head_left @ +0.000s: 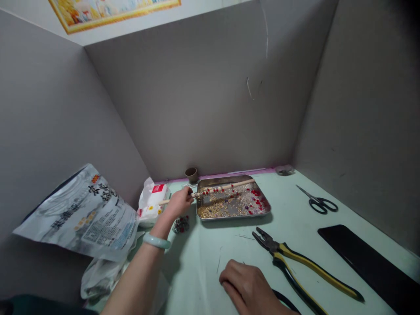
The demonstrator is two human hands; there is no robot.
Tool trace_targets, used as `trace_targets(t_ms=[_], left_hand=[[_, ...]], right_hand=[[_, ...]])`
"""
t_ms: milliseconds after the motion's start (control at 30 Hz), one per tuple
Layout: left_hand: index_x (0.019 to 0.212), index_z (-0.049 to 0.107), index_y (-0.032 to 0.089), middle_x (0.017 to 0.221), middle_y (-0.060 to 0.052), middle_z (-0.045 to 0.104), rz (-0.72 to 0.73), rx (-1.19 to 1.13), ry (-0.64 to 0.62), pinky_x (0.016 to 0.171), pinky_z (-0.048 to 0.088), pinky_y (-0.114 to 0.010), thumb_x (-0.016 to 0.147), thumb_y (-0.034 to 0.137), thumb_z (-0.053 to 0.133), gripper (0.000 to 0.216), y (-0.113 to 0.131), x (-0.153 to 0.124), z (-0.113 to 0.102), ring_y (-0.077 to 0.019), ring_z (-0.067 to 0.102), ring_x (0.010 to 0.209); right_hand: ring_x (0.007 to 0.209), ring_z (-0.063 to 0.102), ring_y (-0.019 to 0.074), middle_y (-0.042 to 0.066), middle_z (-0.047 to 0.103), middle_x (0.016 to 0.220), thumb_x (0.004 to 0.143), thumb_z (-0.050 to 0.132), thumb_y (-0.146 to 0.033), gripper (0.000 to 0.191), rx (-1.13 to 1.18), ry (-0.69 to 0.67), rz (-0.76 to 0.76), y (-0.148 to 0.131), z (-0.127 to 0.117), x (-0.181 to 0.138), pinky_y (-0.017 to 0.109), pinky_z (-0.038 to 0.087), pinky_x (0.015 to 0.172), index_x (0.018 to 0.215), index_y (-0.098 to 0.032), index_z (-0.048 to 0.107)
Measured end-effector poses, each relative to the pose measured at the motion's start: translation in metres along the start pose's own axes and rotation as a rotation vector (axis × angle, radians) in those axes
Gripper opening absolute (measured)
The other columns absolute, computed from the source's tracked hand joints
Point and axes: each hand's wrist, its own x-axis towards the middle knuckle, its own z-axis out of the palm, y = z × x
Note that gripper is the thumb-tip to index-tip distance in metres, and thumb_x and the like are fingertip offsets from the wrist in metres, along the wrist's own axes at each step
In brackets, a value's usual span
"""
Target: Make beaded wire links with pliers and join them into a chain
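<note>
My left hand (180, 201), with a pale green bangle on the wrist, is closed around a thin wooden stick (244, 182) at the left edge of the metal tray. Red beads on a strand (215, 190) run along the stick. In the tray (236, 219) lie small gold, clear and red beads. Beneath the left hand, a small coil of beaded wire (180, 224) rests on the table. My right hand (247, 286) lies curled on the table near the front, left of the yellow-and-black pliers (278, 249); anything in its fingers is hidden.
Scissors (317, 203) and a black flat object (367, 258) lie on the right. A brown cup (191, 175) stands behind the tray. To the left are a tissue pack (152, 203) and a large printed bag (88, 214). Grey panels (203, 109) enclose the table.
</note>
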Motion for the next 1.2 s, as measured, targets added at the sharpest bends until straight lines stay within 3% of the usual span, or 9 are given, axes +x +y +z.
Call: trace_targets(t_ms=[233,367,533,867,1200], left_hand=[[0.110,0.060,0.018,0.104,-0.011,0.069,0.034,0.045,0.024,0.076,0.042,-0.031,0.077,0.011,0.049,0.036,-0.001,0.012,0.001,-0.0245,0.062,0.094],[0.110,0.062,0.020,0.105,-0.010,0.069,0.089,0.032,0.028,0.076,0.042,-0.031,0.078,0.014,0.051,0.034,-0.004,0.014,-0.003,-0.0245,0.062,0.093],[0.101,0.065,0.021,0.097,-0.008,0.070,0.053,0.124,0.032,0.072,0.041,-0.030,0.075,0.020,0.057,0.027,-0.010,0.012,-0.007,-0.0239,0.062,0.088],[0.106,0.065,0.020,0.097,-0.009,0.069,0.082,0.111,0.020,0.071,0.042,-0.029,0.079,0.021,0.053,0.030,-0.024,0.000,-0.012,-0.0224,0.062,0.085],[0.106,0.063,0.016,0.102,-0.009,0.068,-0.051,0.093,0.060,0.078,0.042,-0.029,0.078,0.021,0.054,0.030,-0.057,-0.026,-0.027,-0.0227,0.061,0.093]], right_hand=[[0.064,0.059,0.0142,0.002,0.062,0.072,0.083,0.045,-0.014,0.015,-0.003,0.009,0.006,0.003,0.003,-0.001,0.023,0.040,0.057,0.081,-0.020,0.059],[0.063,0.059,0.0144,0.003,0.062,0.072,0.083,0.044,-0.013,0.016,-0.021,0.009,0.004,0.003,0.003,0.000,0.024,0.039,0.056,0.081,-0.019,0.059],[0.064,0.059,0.0146,0.003,0.061,0.072,0.084,0.042,-0.013,0.017,0.002,-0.009,-0.004,0.002,0.000,0.001,0.024,0.039,0.057,0.082,-0.019,0.058],[0.064,0.059,0.0149,0.004,0.061,0.074,0.085,0.041,-0.013,0.018,-0.001,-0.011,0.003,0.001,0.000,0.000,0.024,0.040,0.057,0.083,-0.019,0.059],[0.064,0.059,0.0157,0.004,0.061,0.073,0.086,0.040,-0.012,0.020,-0.002,-0.046,0.014,-0.002,-0.003,0.000,0.025,0.040,0.057,0.082,-0.019,0.059]])
